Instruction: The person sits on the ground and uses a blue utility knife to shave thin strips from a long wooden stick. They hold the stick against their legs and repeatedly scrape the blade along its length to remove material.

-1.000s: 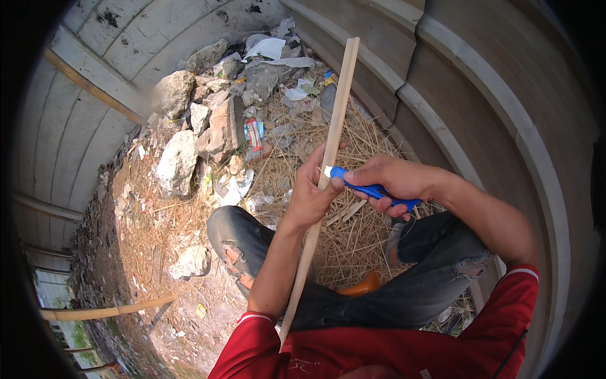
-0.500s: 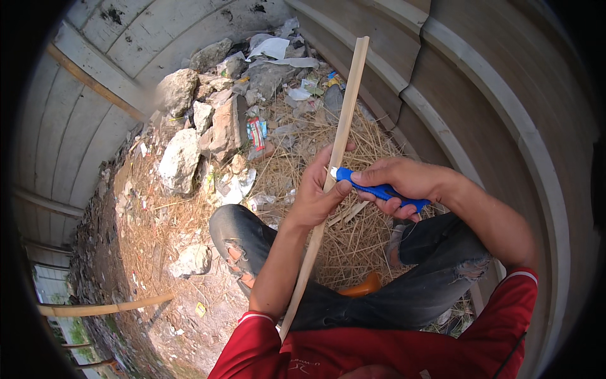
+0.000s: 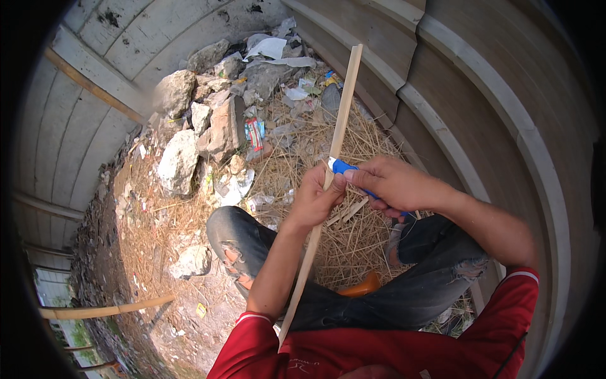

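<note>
While the left hand (image 3: 319, 196) grips a long wooden stick (image 3: 346, 101) near the centre of the frame, the right hand (image 3: 401, 182), just to its right, is closed around a blue knife (image 3: 344, 167). The two hands are close together, the left thumb near the front of the knife, though I cannot tell whether they touch. The stick slants from the upper centre, passes through the left fist and runs down to the red shirt (image 3: 391, 350) at the lower edge. The pale tip of the knife meets the stick just above the left fist; the cutting edge is too small to make out.

Below the hands, the person's legs are bent in torn dark jeans (image 3: 385, 306), with straw (image 3: 347, 256) between them and an orange object (image 3: 361, 284) partly hidden at lower centre. Large rocks (image 3: 178, 162) and litter lie left of centre and toward the top. A ridged wall (image 3: 495, 101) curves down the right side, and a wooden pole (image 3: 113, 310) juts in at lower left.
</note>
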The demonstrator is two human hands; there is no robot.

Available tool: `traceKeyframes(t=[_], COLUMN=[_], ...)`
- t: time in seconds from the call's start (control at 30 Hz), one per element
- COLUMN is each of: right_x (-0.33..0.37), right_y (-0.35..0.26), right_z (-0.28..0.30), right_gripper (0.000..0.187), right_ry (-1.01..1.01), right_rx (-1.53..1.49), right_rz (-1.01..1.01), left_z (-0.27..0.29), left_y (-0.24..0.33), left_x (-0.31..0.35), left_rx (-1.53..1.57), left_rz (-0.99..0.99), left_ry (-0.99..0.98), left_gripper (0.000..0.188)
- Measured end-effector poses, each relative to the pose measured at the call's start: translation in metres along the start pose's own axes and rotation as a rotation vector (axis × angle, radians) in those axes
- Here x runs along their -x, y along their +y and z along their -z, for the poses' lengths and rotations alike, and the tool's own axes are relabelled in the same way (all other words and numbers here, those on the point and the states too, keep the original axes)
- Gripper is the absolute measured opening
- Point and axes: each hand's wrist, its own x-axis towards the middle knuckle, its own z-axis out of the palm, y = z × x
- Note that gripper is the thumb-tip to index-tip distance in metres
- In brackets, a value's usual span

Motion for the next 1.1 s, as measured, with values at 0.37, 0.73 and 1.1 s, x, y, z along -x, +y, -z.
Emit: traceKeyframes(t=[0.37, 0.73, 1.1], right_x=[-0.021, -0.016, -0.028], right_y=[0.006, 0.011, 0.019], right_z=[-0.006, 0.041, 0.019], right_gripper=[0.046, 0.039, 0.043], right_ry=[0.214, 0.487, 0.423], right_rx=[-0.056, -0.046, 0.322], right_rz=[0.235, 0.330, 0.398], left_z=[0.005, 0.008, 0.007], left_y=[-0.015, 0.015, 0.008], left_x=[-0.009, -0.008, -0.012], left_rx=[0.130, 0.070, -0.110], left_rz=[0.078, 0.061, 0.081], left_ry=[0.011, 0.016, 0.130], left_gripper=[0.048, 0.051, 0.051])
